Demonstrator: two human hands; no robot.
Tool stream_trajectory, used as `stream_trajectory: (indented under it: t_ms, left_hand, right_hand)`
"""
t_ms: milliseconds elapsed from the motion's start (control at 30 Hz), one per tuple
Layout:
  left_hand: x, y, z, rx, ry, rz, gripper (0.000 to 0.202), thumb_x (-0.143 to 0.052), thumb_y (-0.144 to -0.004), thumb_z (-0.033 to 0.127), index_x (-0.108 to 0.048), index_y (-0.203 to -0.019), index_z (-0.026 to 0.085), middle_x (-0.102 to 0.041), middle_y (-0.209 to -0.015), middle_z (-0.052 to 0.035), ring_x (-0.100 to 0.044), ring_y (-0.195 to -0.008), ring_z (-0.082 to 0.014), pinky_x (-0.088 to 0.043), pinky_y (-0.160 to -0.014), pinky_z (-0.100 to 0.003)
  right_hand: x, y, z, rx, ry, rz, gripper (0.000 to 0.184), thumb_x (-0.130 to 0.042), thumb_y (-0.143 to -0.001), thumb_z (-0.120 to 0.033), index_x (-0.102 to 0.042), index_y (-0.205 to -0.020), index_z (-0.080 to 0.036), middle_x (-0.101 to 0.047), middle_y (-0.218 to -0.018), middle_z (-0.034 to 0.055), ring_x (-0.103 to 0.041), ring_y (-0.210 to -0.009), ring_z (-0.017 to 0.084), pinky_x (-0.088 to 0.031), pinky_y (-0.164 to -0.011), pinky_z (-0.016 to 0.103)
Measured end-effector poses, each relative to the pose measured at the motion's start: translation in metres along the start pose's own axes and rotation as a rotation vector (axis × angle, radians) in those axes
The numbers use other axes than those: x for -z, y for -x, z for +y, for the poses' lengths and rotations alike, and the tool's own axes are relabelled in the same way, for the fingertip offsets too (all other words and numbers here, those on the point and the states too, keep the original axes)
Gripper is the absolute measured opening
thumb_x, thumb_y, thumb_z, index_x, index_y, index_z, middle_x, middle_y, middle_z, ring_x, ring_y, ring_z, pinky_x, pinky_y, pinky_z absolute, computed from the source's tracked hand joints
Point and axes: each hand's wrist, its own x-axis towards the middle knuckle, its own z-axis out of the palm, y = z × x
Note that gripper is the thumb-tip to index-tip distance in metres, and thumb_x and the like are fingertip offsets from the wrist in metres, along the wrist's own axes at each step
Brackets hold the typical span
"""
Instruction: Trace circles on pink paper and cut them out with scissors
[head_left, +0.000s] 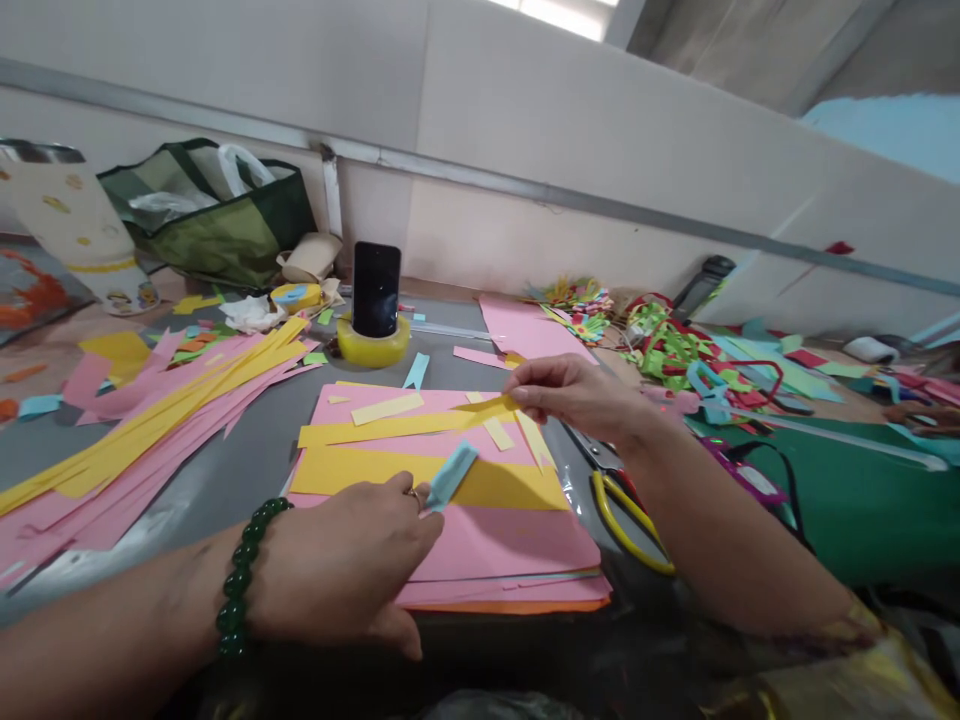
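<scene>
Two paper strips are held over a stack of pink sheets (pixel 510 545).
A long yellow strip (pixel 405 425) is pinched at its end by the right hand (pixel 574 395); a short blue strip (pixel 451 476) is gripped at the fingertips of the left hand (pixel 352 565), which is rested on the stack. Yellow-handled scissors (pixel 604 468) are laid just beside the stack, under the right forearm. Behind, a phone (pixel 375 288) is stood upright in a tape roll (pixel 373 347), and cut strips (pixel 150 420) are heaped at the left.

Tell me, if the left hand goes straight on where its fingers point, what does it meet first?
Probably the yellow-handled scissors, lying just past the edge of the pink paper stack that the left hand rests on. The right forearm crosses above them, so depth is unclear.
</scene>
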Motion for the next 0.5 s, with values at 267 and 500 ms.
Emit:
stream_trajectory:
  t_ms: [267,500]
  left_hand:
    - [-0.001,0.0,-0.001,-0.019,-0.039,-0.01,0.051,-0.071,-0.066,0.053,-0.061,-0.098,0.015,-0.061,-0.093,-0.013,-0.055,-0.077,-0.0255,-0.045,-0.061,-0.033]
    - [-0.001,-0.002,0.0,0.015,-0.072,-0.036,0.051,-0.07,-0.068,0.051,-0.06,-0.102,0.015,-0.062,-0.094,-0.0141,-0.055,-0.08,-0.0269,-0.047,-0.064,-0.035]
  right_hand:
    - [-0.037,-0.014,0.028,-0.211,-0.1,-0.049,0.037,-0.079,-0.06,-0.032,-0.06,-0.085,-0.015,-0.064,-0.06,-0.0023,-0.056,-0.051,0.008,-0.043,-0.047,0.02]
    - [-0.042,-0.015,0.035,-0.296,-0.107,0.007,0.042,-0.081,-0.057,-0.03,-0.054,-0.087,-0.017,-0.061,-0.054,-0.0041,-0.051,-0.043,0.007,-0.035,-0.04,0.018]
